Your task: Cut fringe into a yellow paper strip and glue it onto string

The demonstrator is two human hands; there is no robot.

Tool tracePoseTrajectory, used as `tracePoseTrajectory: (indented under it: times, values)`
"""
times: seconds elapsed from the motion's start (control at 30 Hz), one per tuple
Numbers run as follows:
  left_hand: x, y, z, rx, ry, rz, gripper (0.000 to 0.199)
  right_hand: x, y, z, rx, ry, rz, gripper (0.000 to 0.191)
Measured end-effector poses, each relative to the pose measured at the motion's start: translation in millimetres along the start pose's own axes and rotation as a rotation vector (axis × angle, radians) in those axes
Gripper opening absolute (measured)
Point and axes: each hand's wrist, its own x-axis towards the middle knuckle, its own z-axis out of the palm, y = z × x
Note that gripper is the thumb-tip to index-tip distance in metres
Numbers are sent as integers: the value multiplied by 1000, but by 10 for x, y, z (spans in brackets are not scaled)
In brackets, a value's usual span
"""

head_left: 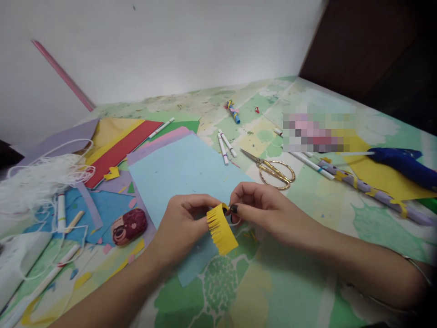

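Observation:
A yellow fringed paper strip hangs curled between my two hands, its cut edge facing left. My left hand is closed on the strip's upper part, the fingertips partly hidden behind it. My right hand pinches at the strip's top end, thumb and fingers pressed together. A short loop of white string shows just under the right fingertips; how it joins the paper cannot be made out. Beneath the hands lies a light blue paper sheet. Gold-handled scissors rest beyond my right hand.
Tangled white string, a dark red case and a white power strip lie left. White markers sit behind the blue sheet. At right are a blue glue gun and a purple paper-wrapped stick.

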Motion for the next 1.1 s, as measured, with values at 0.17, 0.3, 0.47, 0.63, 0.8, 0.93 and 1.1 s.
tracePoseTrajectory:
  times: [0.17, 0.3, 0.47, 0.63, 0.8, 0.93, 1.1]
  values:
    - [24, -23, -12, -109, -43, -100, 10, -23, -64, -15, -11, 9, 51, 6]
    - [23, -33, -28, -79, -43, -99, 13, -44, -98, -22, -89, 87, -1, 6]
    - [29, -76, -57, -105, -101, -51, 12, -50, -81, -8, -240, 147, -61, 6]
    - [42, -62, -52, -71, -84, -52, 13, -67, -51, -3, -339, 141, -101, 11]
    - [11, 25, -1, 9, -33, -43, 15, -66, -17, -2, -342, 141, -77, 9]
    - [-5, 34, 24, 154, -25, 69, 9, -45, 17, 7, -318, 148, -49, 7]
    - [11, -35, 6, 434, 69, 454, 16, -27, 17, 11, -233, 146, 10, 7]
